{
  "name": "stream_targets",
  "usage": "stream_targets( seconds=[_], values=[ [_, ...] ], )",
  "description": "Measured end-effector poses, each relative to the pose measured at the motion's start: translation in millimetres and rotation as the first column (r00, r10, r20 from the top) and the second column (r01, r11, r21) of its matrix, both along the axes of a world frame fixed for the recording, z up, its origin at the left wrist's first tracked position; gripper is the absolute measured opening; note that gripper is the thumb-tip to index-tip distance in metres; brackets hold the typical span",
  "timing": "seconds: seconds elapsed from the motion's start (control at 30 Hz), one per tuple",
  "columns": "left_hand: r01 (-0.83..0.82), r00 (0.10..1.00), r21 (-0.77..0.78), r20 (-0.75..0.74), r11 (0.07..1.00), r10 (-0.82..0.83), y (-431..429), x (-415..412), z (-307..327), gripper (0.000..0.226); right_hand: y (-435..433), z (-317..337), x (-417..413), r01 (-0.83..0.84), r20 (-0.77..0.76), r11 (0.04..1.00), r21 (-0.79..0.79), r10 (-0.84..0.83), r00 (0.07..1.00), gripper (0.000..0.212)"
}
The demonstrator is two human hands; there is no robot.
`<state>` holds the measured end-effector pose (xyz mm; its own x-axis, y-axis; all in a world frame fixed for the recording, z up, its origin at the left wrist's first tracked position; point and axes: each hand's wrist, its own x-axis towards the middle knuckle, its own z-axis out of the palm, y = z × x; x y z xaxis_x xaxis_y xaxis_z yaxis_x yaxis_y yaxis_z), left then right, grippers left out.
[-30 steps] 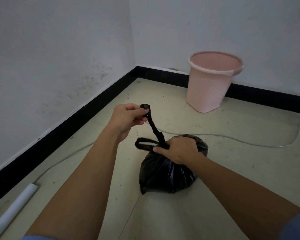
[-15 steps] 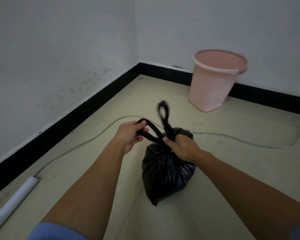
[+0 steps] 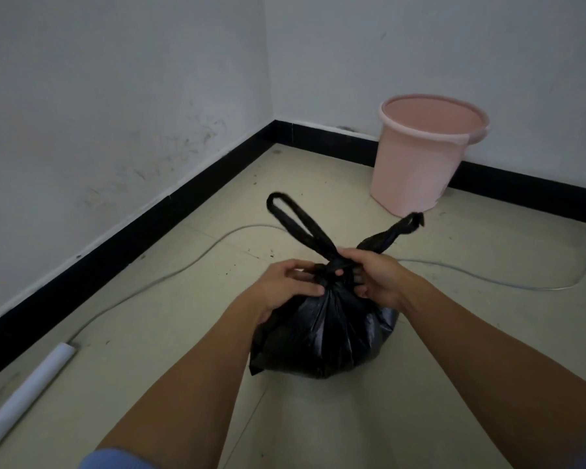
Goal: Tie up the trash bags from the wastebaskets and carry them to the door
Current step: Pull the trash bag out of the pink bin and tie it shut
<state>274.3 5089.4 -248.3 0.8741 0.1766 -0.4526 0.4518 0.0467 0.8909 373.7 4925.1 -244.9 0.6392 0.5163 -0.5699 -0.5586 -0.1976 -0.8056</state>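
A full black trash bag (image 3: pixel 322 336) sits on the floor in front of me. Its neck is gathered into a knot between my hands. My left hand (image 3: pixel 285 286) pinches the neck from the left, and my right hand (image 3: pixel 376 279) grips it from the right. Two handle loops stick up from the knot: one (image 3: pixel 295 221) leans up and left, the other (image 3: pixel 393 233) points up and right. The pink wastebasket (image 3: pixel 420 160) stands with no bag in it against the far wall, beyond the bag.
A thin grey cable (image 3: pixel 190 262) runs across the floor behind the bag and off to the right. A white tube (image 3: pixel 24 397) lies along the left wall. Black skirting lines both walls, which meet in a corner ahead.
Both hands have come together at the bag's neck. The handles, earlier pulled up and crossed by my left hand, now stand free on either side of the knot.
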Motion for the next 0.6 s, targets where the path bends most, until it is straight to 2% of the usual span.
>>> stream_targets(
  seconds=[0.13,0.3,0.4,0.47,0.53,0.6],
  values=[
    [0.118,0.993,0.268,-0.022,0.956,-0.116,3.3,0.4,-8.0,0.023,-4.7,9.3,2.5,-0.134,-0.074,0.988,0.073,0.14,0.987,0.024],
    [0.049,0.999,0.293,0.004,0.955,-0.053,5.5,-3.5,-6.8,0.013,-12.6,16.3,2.7,-0.273,-0.04,0.955,0.115,0.279,0.96,0.011],
    [0.045,0.999,0.313,-0.001,0.949,-0.047,10.7,-1.2,1.3,0.005,-10.2,17.1,7.0,-0.234,0.108,0.972,-0.005,0.233,0.966,0.007],
    [0.04,0.999,0.325,0.011,0.945,-0.047,12.1,1.8,5.5,0.003,-7.9,15.9,8.0,-0.163,0.291,0.975,-0.148,0.201,0.935,0.012],
    [0.075,0.996,0.357,0.018,0.931,-0.087,9.6,3.8,8.7,0.005,-4.9,12.3,8.4,-0.083,0.497,0.959,-0.27,0.212,0.841,0.018],
    [0.131,0.989,0.394,0.016,0.91,-0.15,4.2,6.4,10.1,0.005,-1.1,6.0,7.5,0.003,0.655,0.914,-0.406,0.289,0.699,0.018]
  ],
)
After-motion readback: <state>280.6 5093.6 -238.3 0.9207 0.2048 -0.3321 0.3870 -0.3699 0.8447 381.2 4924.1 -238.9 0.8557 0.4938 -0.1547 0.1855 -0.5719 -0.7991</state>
